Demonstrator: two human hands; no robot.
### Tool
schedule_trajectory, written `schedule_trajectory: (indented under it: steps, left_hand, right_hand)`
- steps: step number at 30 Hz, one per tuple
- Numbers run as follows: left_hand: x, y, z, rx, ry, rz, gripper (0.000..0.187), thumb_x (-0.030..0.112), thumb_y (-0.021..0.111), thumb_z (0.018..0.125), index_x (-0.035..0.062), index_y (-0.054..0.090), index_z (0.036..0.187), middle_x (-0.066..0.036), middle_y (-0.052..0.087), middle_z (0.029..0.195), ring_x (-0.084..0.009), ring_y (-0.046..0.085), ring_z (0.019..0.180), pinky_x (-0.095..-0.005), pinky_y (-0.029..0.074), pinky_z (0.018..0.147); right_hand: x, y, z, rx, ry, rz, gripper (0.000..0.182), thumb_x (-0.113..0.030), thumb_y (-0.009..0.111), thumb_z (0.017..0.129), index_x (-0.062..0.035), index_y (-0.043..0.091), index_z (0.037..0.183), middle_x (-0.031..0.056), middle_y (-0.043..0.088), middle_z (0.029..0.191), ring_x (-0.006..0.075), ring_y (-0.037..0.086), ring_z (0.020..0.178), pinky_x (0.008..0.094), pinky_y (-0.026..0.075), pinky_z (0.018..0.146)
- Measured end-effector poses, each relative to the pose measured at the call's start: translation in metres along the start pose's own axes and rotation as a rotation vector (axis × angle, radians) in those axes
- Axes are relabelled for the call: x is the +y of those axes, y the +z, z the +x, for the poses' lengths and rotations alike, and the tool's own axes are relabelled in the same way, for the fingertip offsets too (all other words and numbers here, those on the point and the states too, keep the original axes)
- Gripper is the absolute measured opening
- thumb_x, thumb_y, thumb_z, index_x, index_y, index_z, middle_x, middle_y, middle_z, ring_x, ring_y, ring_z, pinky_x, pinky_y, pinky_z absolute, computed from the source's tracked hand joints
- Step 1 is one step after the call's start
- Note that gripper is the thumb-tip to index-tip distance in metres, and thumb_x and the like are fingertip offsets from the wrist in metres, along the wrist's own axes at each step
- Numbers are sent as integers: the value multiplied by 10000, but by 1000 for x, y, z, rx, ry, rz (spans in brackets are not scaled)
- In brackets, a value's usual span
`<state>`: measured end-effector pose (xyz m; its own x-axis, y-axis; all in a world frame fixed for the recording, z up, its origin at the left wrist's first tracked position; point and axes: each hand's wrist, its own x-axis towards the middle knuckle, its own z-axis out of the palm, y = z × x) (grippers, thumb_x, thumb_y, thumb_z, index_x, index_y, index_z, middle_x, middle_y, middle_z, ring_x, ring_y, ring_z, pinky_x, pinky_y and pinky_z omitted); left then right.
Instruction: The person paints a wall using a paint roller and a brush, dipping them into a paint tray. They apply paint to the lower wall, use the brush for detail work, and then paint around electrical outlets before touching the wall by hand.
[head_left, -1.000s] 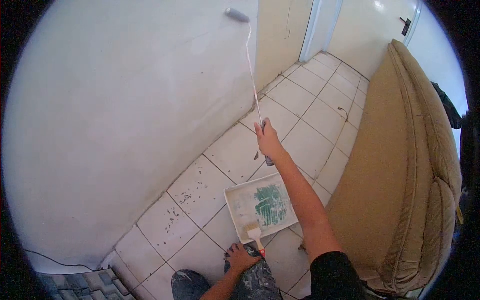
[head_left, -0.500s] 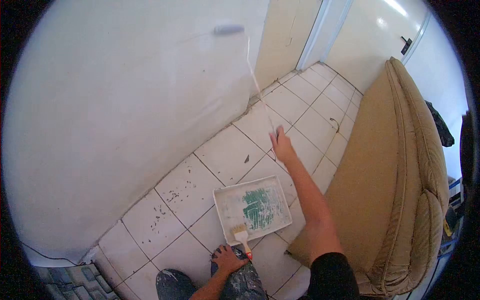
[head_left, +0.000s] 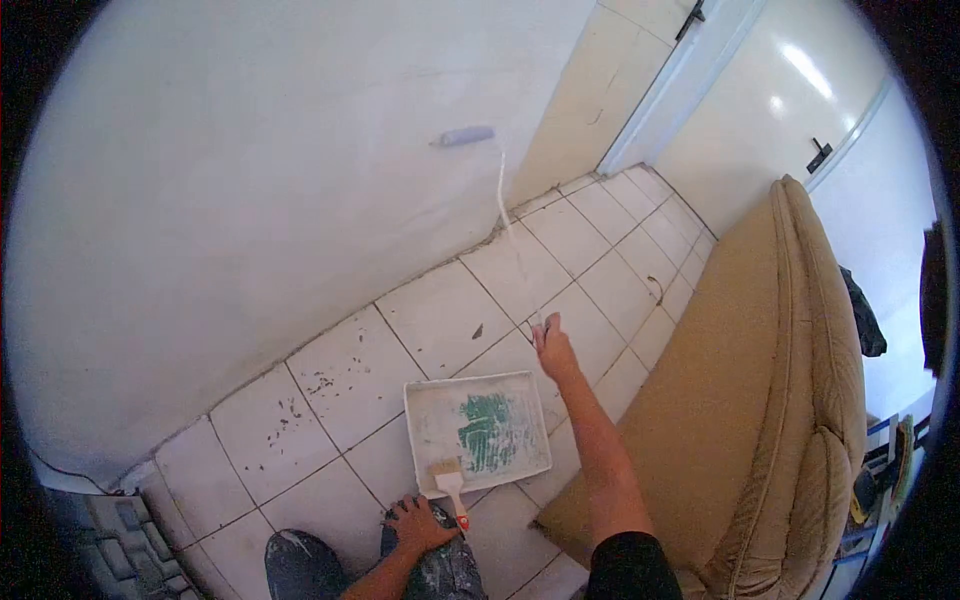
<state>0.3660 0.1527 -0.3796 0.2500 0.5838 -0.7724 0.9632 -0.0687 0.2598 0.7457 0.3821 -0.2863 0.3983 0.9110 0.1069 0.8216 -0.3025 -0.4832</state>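
My right hand [head_left: 553, 347] is closed around the handle of a paint roller [head_left: 466, 136], its thin frame reaching up and away. The pale, fuzzy sleeve lies against the white wall [head_left: 250, 200], left of the doorway. My left hand [head_left: 422, 525] rests with fingers spread on my paint-spattered knee. Just beyond it, a paint tray [head_left: 430, 425] sits on the tiled floor, with green and white paint smeared over its bottom. A paintbrush [head_left: 450, 483] lies across the tray's near rim, its red-tipped handle close to my left hand.
To the right, a brown sofa [head_left: 700, 390] stands tipped up. Dark flakes [head_left: 322, 382] litter the floor tiles along the wall. Doors [head_left: 745, 130] stand at the back, and a dark patterned mat [head_left: 125, 545] lies at lower left.
The roller has moved down the wall, and my right hand has come lower with it. My view has shifted up and to the right. My left hand stays on the knee.
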Motion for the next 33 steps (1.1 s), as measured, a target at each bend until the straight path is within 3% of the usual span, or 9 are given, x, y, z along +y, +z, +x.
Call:
schedule_trajectory:
  steps: [3,8,13,15,18,21,26,29,33]
  left_hand:
    - [8,-25,-18,6,-1,-17,1230,790,675,592,2,260,1440,-230,264,1456,-520,211,1353,-742,259,987]
    - [8,-28,-22,10,-12,-29,1214,771,678,606,-5,257,1440,-244,269,1445,-537,211,1342,-753,259,971]
    - [10,-26,-20,28,-19,-76,1211,758,691,597,28,251,1457,-244,244,1470,-539,200,1347,-773,247,954]
    - [11,-23,-18,13,-49,-59,1191,747,692,600,51,254,1462,-240,242,1475,-532,193,1354,-780,227,963]
    - [5,-20,-15,-5,-31,-47,1176,738,694,600,52,268,1456,-237,242,1476,-527,191,1359,-781,218,964]
    - [2,-12,-8,-16,-12,-72,1178,739,696,590,46,281,1448,-236,241,1477,-523,186,1365,-770,220,977]
    - [1,-19,-16,36,2,-100,1184,735,715,568,32,308,1429,-239,255,1462,-521,226,1342,-738,229,1004]
    - [6,-20,-17,52,-15,-89,1179,723,728,561,32,320,1424,-242,274,1447,-519,251,1324,-735,233,1002]
    - [10,-26,-27,69,-30,-131,1157,700,736,567,45,327,1429,-236,305,1438,-530,242,1328,-741,234,995]
  right_hand:
    - [-39,-39,34,139,-163,114,335,-330,488,983,-30,373,1076,287,625,785,488,614,760,556,460,641]
    - [-114,-87,68,153,-155,197,302,-269,522,975,-21,374,1061,276,620,754,493,608,715,521,459,597]
    - [-34,2,17,-43,-106,109,508,-186,525,947,25,268,1332,348,590,1040,502,590,946,533,478,797]
    - [-21,9,-16,-214,-7,64,529,-198,513,950,3,222,1344,366,594,996,506,599,940,567,478,796]
    - [-34,1,-27,-130,-18,44,339,-70,543,903,-22,310,1144,294,599,802,482,616,791,546,474,686]
    - [-35,-14,7,-4,-75,38,333,-31,544,875,-25,318,1119,293,600,803,491,612,792,559,463,690]
    - [-117,-82,50,54,-187,166,392,-8,548,844,-1,316,1159,306,594,859,484,602,802,515,479,685]
    - [-120,-61,35,-51,-93,149,531,-52,552,868,27,254,1301,341,599,874,508,605,847,545,479,723]
    - [-65,38,-45,-115,-130,168,505,-94,562,873,17,295,1287,349,608,933,515,600,895,540,483,777]
